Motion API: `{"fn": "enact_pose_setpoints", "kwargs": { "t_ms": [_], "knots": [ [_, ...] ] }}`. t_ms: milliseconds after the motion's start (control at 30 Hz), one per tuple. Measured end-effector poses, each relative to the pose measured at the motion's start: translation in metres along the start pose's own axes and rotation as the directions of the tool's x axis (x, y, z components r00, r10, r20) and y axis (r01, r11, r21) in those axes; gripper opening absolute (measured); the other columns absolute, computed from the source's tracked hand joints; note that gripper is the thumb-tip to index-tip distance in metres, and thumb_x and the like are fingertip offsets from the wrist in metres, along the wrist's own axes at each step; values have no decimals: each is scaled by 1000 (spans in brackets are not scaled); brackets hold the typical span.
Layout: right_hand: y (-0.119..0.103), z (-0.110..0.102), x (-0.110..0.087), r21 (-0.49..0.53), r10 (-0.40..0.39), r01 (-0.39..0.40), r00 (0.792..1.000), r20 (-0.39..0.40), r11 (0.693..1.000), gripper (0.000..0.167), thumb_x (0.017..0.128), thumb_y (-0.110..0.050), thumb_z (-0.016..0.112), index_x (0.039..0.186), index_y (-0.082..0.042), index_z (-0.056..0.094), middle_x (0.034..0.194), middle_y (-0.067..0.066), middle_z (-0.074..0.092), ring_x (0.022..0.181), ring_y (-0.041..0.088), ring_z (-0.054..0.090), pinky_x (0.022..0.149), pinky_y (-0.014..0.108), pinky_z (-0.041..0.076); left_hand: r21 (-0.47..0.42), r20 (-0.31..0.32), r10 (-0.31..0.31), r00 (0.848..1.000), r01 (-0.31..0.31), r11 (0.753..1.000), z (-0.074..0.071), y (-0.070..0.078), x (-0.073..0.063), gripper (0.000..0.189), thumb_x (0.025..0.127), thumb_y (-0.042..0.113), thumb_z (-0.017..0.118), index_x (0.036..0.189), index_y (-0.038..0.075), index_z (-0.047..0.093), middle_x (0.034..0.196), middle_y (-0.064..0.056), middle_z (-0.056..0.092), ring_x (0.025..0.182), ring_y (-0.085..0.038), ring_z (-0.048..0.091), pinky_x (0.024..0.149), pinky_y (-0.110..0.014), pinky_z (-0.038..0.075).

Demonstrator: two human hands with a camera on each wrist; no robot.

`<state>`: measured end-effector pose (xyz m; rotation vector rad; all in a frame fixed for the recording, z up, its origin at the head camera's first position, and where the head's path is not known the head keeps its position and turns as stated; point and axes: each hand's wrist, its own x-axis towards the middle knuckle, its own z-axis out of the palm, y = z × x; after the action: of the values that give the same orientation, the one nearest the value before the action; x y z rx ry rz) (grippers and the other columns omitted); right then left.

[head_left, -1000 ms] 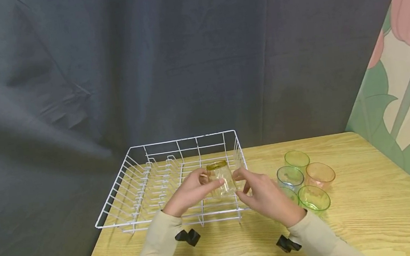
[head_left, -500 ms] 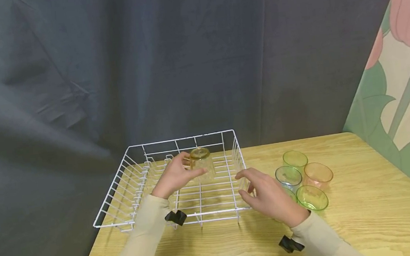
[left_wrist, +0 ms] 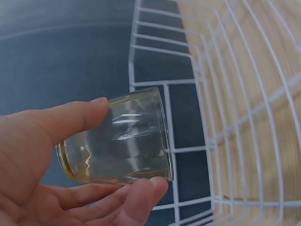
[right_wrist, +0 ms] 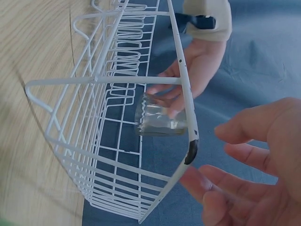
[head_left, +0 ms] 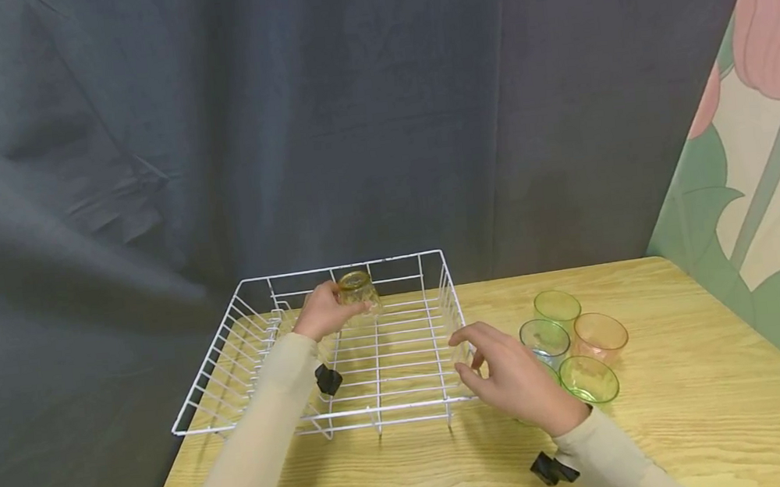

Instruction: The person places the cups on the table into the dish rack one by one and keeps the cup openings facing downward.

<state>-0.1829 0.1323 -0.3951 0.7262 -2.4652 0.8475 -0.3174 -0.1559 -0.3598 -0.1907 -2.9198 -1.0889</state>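
One yellow-tinted glass (left_wrist: 127, 141), base up, which we find at one o'clock over the white wire rack (head_left: 413, 405), pinched between the left hand's (head_left: 324, 312) thumb and fingers; one right hand (head_left: 516, 376), fingers parted, at four o'clock; coloured tumblers (head_left: 586, 346) (one partly hidden) at three.

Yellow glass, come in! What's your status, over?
Left hand holding yellow glass at far side of rack. Right hand empty, near rack's right side. Other glasses rightward, not in the way.
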Motion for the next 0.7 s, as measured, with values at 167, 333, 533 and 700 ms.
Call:
{"fn": "enact_pose_setpoints", "kwargs": {
  "t_ms": [167,333,533,700],
  "knots": [
    [0,-1,-1,5,-4,4,1000,-1,1000,29,85,-10,76,111,-16,65,106,-3,67,72,10,64,50,17,43,44,-1,-67,998,67,997,9,-10,15,44,81,36,81,97,-2,67,75,-12,67,49,-16,61,50,-27,50],
    [0,0,-2,4,-25,25,1000,-9,1000,28,85,-9,75,110,-17,64,106,-3,67,72,12,65,51,17,43,62,-34,-138,990,140,988,16,-20,24,47,78,34,84,95,-5,66,78,-17,68,53,-21,64,57,-30,53],
    [2,0,-3,-9,-40,40,999,-22,999,27,84,-9,76,107,-18,64,108,-7,66,73,9,64,55,18,46,91,-72,-162,984,168,981,28,-34,32,48,78,34,85,97,-7,66,95,-23,69,72,-29,66,73,-40,57],
    [2,0,-2,-12,-52,52,998,-19,999,26,84,-9,76,105,-18,65,110,-6,66,72,8,63,54,18,45,128,-93,-157,983,168,978,34,-42,35,57,79,34,84,106,-11,64,112,-32,66,96,-38,67,90,-47,55]
  ]
}}
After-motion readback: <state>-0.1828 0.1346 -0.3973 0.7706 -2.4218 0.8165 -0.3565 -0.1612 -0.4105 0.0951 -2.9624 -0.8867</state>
